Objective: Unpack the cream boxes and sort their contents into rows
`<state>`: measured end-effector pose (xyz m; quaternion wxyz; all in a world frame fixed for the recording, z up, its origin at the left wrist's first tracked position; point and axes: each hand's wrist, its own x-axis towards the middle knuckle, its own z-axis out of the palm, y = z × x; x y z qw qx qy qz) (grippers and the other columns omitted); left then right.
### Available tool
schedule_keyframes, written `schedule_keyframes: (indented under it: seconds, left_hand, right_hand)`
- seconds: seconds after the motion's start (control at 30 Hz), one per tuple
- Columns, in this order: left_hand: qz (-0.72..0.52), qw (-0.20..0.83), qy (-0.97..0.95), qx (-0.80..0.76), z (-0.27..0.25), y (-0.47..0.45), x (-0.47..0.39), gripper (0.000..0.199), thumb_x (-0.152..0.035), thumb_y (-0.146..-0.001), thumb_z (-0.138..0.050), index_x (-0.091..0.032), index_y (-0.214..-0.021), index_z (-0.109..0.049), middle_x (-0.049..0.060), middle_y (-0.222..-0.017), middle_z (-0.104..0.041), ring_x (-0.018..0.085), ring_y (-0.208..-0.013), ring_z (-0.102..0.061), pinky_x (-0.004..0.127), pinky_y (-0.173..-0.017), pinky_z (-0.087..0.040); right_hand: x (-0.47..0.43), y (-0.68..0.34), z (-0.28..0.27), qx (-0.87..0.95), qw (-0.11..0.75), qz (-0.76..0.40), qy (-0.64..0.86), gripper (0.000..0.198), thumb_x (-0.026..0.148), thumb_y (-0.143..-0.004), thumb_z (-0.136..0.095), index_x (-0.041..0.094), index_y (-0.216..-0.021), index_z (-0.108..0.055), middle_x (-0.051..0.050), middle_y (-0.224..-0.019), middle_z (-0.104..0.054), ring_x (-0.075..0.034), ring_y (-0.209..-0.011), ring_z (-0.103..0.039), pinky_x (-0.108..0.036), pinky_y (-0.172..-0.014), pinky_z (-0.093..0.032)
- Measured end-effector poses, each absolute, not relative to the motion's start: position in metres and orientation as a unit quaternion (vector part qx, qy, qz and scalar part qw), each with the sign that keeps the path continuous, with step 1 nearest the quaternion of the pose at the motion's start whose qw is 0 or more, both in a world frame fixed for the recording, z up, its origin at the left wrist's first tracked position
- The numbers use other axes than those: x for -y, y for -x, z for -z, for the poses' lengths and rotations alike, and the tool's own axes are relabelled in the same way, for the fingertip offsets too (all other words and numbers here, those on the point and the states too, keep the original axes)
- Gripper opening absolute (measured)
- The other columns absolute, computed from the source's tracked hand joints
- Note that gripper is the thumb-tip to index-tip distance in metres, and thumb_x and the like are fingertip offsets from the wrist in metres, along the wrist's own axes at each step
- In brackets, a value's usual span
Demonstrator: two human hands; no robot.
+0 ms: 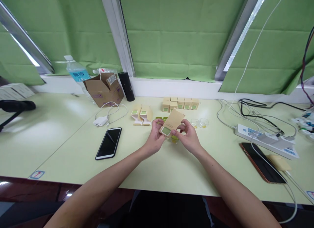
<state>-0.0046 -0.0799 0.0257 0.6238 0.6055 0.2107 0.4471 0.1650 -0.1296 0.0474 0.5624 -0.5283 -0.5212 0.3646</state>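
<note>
Between my two hands is a tan cardboard box (175,119) with a green square window, tilted and looking flattened. My left hand (154,138) grips its left edge. My right hand (189,136) pinches its lower right side with the thumb on the front. Just beneath it, a small yellow-green container (174,139) is partly covered by the box and fingers. Behind my left hand sit green pieces (162,118), mostly hidden. Two clear little cups (199,123) with yellow bits stand right of my right hand. Two open tan boxes (141,116) stand to the left.
Several closed small boxes (181,104) stand at the back. On the left are a phone (108,143), a charger (100,121), a carton (105,90), a bottle (78,71) and a black tumbler (126,86). A power strip (266,141), cables and another phone (261,162) lie right.
</note>
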Motion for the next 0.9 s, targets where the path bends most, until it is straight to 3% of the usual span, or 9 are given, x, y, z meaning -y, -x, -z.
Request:
schedule_keyframes:
  seconds: [0.13, 0.27, 0.47, 0.73, 0.9]
  left_hand:
    - [-0.438, 0.651, -0.596, -0.171, -0.0223, 0.0055, 0.0777, 0.051, -0.018, -0.084, -0.070, -0.030, -0.117, -0.034, 0.002, -0.122, -0.063, 0.017, -0.101, -0.068, 0.036, -0.090, -0.054]
    - [-0.430, 0.662, -0.598, -0.135, -0.0264, 0.0078, 0.0791, 0.053, -0.029, -0.087, -0.073, -0.031, -0.125, -0.035, 0.006, -0.133, -0.063, 0.022, -0.108, -0.070, 0.045, -0.099, -0.054]
    - [-0.443, 0.646, -0.601, -0.161, -0.0292, 0.0079, 0.0812, 0.056, -0.046, -0.091, -0.076, -0.030, -0.127, -0.036, 0.011, -0.130, -0.065, 0.022, -0.108, -0.069, 0.038, -0.091, -0.056]
    - [-0.443, 0.644, -0.599, -0.174, -0.0273, 0.0065, 0.0786, 0.060, -0.044, -0.087, -0.080, -0.030, -0.125, -0.036, 0.007, -0.124, -0.066, 0.019, -0.100, -0.067, 0.033, -0.083, -0.053]
    - [-0.429, 0.647, -0.607, -0.168, -0.0260, 0.0088, 0.0788, 0.062, -0.031, -0.085, -0.078, -0.031, -0.128, -0.034, 0.008, -0.127, -0.065, 0.021, -0.100, -0.070, 0.029, -0.076, -0.051]
  right_hand:
    - [0.1297, -0.1644, -0.0482, 0.499, 0.582, -0.384, 0.516, 0.061, 0.069, -0.074, -0.079, 0.026, -0.111, -0.057, -0.005, -0.089, -0.080, -0.024, -0.079, -0.076, -0.036, -0.074, -0.058]
    - [0.1277, -0.1684, -0.0500, 0.478, 0.594, -0.413, 0.498, 0.064, 0.074, -0.073, -0.079, 0.027, -0.111, -0.058, -0.007, -0.091, -0.082, -0.028, -0.088, -0.079, -0.041, -0.082, -0.060]
    - [0.1269, -0.1697, -0.0504, 0.469, 0.596, -0.434, 0.486, 0.065, 0.074, -0.071, -0.081, 0.027, -0.110, -0.058, -0.007, -0.091, -0.082, -0.029, -0.090, -0.079, -0.042, -0.083, -0.060]
    - [0.1265, -0.1695, -0.0467, 0.476, 0.587, -0.424, 0.499, 0.067, 0.073, -0.069, -0.083, 0.026, -0.110, -0.059, -0.007, -0.094, -0.082, -0.027, -0.087, -0.077, -0.040, -0.080, -0.059]
    - [0.1267, -0.1689, -0.0499, 0.465, 0.597, -0.424, 0.498, 0.062, 0.074, -0.070, -0.081, 0.026, -0.105, -0.061, -0.006, -0.090, -0.081, -0.025, -0.085, -0.075, -0.039, -0.078, -0.059]
